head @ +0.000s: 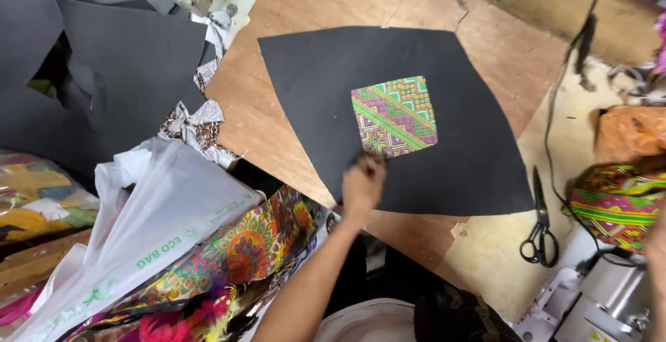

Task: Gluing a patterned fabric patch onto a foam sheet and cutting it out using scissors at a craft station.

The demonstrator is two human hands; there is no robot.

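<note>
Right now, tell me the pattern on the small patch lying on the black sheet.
Geometric diagonal stripes in green, pink and yellow on the patch, in the head view.

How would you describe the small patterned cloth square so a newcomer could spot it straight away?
Start at the wooden table and find the big black sheet spread across it. Near the sheet's middle lies the cloth square, just above the left hand. It is the only bright piece on the black, with green, pink and yellow geometric stripes.

We see worn plywood tabletop [291,9] under even light; black scissors [540,227] right of fingers; white plastic bag [166,210] left.
</note>
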